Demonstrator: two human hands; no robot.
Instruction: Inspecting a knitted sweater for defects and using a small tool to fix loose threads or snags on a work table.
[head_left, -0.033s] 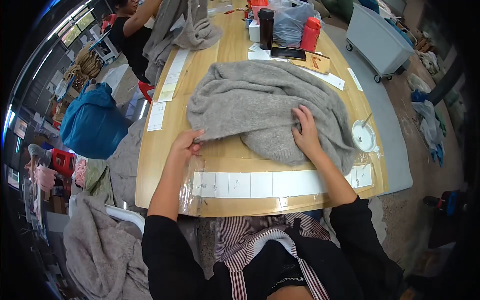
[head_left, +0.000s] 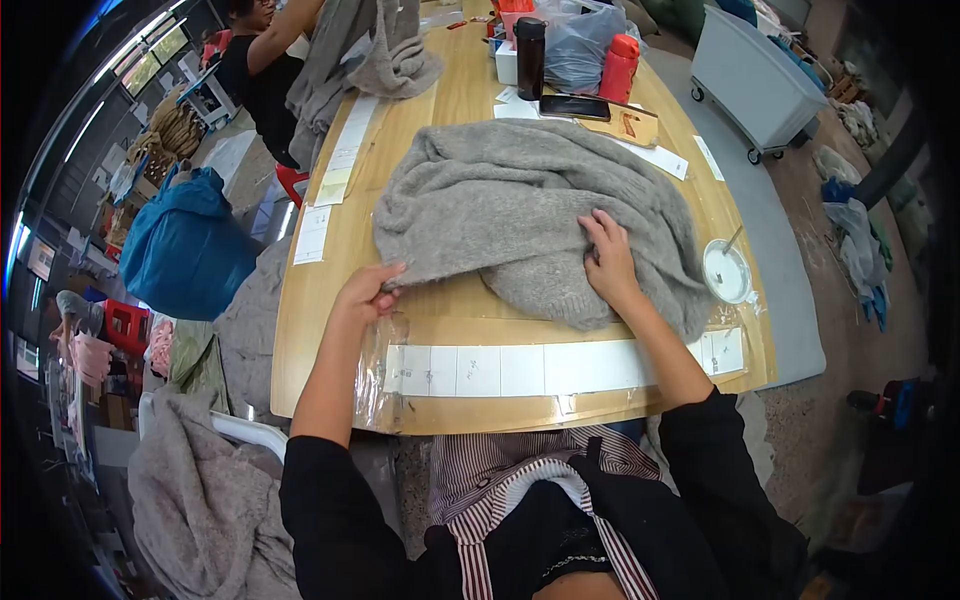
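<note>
A fuzzy grey knitted garment (head_left: 500,220) lies bunched in loose folds on the wooden table (head_left: 300,365). My left hand (head_left: 368,292) pinches its near left corner between thumb and fingers, pulling that edge fairly straight. On the right part of the knit rests my right hand (head_left: 610,262), its fingers spread and slightly bent over the fabric, with the thumb apart. Part of the garment's ribbed edge shows below that hand. How the folded layers lie beneath is hidden.
Paper strips (head_left: 500,370) are taped along the near edge. A white bowl (head_left: 727,272) with a stick stands right; a dark bottle (head_left: 530,60), red bottle (head_left: 620,68) and phone (head_left: 575,107) lie beyond. Another person (head_left: 265,80) handles grey knit at far left. More knit (head_left: 205,490) is piled lower left.
My right hand has slid very slightly left over the knit. My left hand still pinches the corner, and the garment lies almost the same.
</note>
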